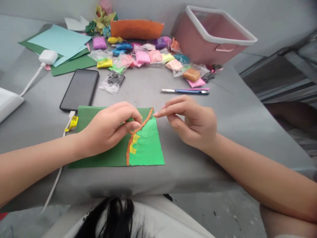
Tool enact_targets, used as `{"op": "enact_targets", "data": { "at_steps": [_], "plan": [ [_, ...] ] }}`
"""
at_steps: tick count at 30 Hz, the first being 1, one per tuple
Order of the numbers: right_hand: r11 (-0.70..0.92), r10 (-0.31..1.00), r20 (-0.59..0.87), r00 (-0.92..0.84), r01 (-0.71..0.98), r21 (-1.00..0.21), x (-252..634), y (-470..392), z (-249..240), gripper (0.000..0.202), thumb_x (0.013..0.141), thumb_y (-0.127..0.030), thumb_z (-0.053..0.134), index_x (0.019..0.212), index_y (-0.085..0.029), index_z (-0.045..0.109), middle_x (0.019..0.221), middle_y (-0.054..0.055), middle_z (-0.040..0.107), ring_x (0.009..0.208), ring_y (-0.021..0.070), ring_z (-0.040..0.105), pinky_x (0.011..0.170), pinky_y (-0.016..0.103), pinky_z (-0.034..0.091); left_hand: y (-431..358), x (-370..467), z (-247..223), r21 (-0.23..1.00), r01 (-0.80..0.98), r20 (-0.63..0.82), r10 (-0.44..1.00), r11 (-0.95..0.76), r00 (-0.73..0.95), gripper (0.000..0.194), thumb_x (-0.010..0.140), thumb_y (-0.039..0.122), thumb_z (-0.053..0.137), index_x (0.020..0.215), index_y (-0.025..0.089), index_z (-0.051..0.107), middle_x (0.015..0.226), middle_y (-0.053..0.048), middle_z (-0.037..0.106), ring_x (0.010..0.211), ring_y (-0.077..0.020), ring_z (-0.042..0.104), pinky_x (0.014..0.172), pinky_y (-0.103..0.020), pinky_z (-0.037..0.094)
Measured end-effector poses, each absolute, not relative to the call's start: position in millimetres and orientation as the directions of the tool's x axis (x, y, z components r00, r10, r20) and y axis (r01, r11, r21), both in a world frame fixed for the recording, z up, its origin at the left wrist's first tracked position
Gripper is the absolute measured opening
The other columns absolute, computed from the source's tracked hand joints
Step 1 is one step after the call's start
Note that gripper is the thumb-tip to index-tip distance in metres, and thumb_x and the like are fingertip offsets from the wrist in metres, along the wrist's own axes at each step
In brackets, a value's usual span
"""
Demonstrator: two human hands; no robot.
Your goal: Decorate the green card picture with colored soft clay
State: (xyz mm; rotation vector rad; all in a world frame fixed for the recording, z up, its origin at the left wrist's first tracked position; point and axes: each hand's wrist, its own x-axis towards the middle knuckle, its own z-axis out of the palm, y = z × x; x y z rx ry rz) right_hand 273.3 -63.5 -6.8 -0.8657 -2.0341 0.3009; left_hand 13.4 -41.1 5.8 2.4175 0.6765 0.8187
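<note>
A dark green card [99, 114] lies near the table's front edge. Bright green clay [148, 148] covers its right part, bordered by a branching orange-brown clay strip [128, 152] with yellow clay [133, 145] beside it. My left hand [114, 127] is over the card's middle, thumb and fingers closed in a pinch by the strip. Whatever is between those fingertips is too hidden to name. My right hand [190, 120] is just right of the card, index finger stretched toward the clay at its upper right edge. Its fingers are apart and hold nothing visible.
A black phone [80, 89] with a white cable [58, 175] lies left of the card. Behind are several bagged clay packs [142, 57], a blue-handled craft knife [185, 91], coloured paper sheets [59, 39], an orange curved piece [136, 29] and a pink bin [198, 39].
</note>
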Motion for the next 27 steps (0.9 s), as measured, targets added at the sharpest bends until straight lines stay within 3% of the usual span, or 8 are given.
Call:
{"op": "enact_targets", "data": {
  "at_steps": [4,7,10,13,19,23,27],
  "plan": [
    [0.805,0.58,0.663,-0.473,0.459,-0.376,261.3,-62.3,7.2,0.019,0.091,-0.014,0.065,0.104,-0.026,0.071,0.083,0.001,0.075,0.075,0.0165,0.066,0.071,0.032,0.056,-38.0,19.0,15.6,0.749,0.345,0.319,0.764,-0.565,0.56,0.025,0.096,0.039,0.063,0.105,0.021,0.077,0.092,-0.004,0.063,0.08,-0.014,0.061,0.074,-0.027,0.053],
    [0.855,0.489,0.68,-0.547,0.455,-0.249,250.5,-59.9,15.1,0.02,0.091,-0.023,0.071,0.11,-0.026,0.071,0.086,0.002,0.072,0.076,0.0155,0.066,0.071,0.031,0.057,-39.5,22.7,16.7,0.938,0.217,0.106,0.819,-0.271,0.564,0.04,0.089,0.04,0.072,0.124,0.019,0.071,0.1,-0.007,0.072,0.089,-0.0187,0.069,0.078,-0.031,0.059],
    [0.861,0.478,0.655,-0.585,0.46,-0.217,242.8,-56.3,16.6,0.014,0.094,-0.027,0.068,0.108,-0.029,0.071,0.093,0.003,0.07,0.083,0.0156,0.067,0.073,0.03,0.058,-41.9,23.8,17.2,0.996,0.078,-0.02,0.798,-0.035,0.602,0.056,0.084,0.037,0.079,0.135,0.02,0.063,0.106,-0.008,0.078,0.101,-0.0242,0.074,0.09,-0.039,0.063],
    [0.863,0.478,0.649,-0.592,0.456,-0.218,239.7,-53.9,15.1,0.01,0.097,-0.026,0.064,0.103,-0.03,0.07,0.096,0.002,0.069,0.087,0.0157,0.068,0.077,0.031,0.06,-43.9,22.7,19.2,0.999,0.043,-0.045,0.794,0.024,0.606,0.052,0.081,0.038,0.083,0.127,0.021,0.067,0.102,-0.006,0.08,0.101,-0.0257,0.076,0.093,-0.041,0.063],
    [0.858,0.466,0.707,-0.532,0.466,-0.215,240.3,-57.3,13.8,0.008,0.095,-0.021,0.066,0.1,-0.027,0.068,0.095,0.001,0.069,0.085,0.0134,0.067,0.076,0.028,0.058,-48.5,22.1,22.4,0.999,0.014,-0.053,0.889,0.052,0.454,0.049,0.074,0.031,0.089,0.116,0.022,0.067,0.081,0.0,0.078,0.079,-0.0177,0.076,0.073,-0.026,0.062],
    [0.844,0.509,0.692,-0.512,0.455,-0.285,242.1,-60.7,17.0,0.009,0.095,-0.017,0.064,0.095,-0.026,0.068,0.094,0.002,0.071,0.085,0.0149,0.068,0.075,0.03,0.058,-49.8,23.2,22.0,0.998,0.016,-0.058,0.871,0.058,0.488,0.042,0.076,0.032,0.087,0.115,0.024,0.071,0.08,0.001,0.077,0.078,-0.0146,0.074,0.074,-0.024,0.061],
    [0.69,0.694,0.699,-0.175,0.441,-0.575,250.0,-60.6,27.3,0.013,0.096,-0.019,0.063,0.099,-0.029,0.071,0.087,0.0,0.072,0.078,0.0168,0.069,0.072,0.034,0.059,-45.7,19.7,20.2,0.997,0.078,-0.057,0.892,0.025,0.449,0.027,0.082,0.041,0.082,0.104,0.025,0.078,0.091,-0.001,0.078,0.077,-0.0119,0.071,0.074,-0.023,0.061]
  ]
}}
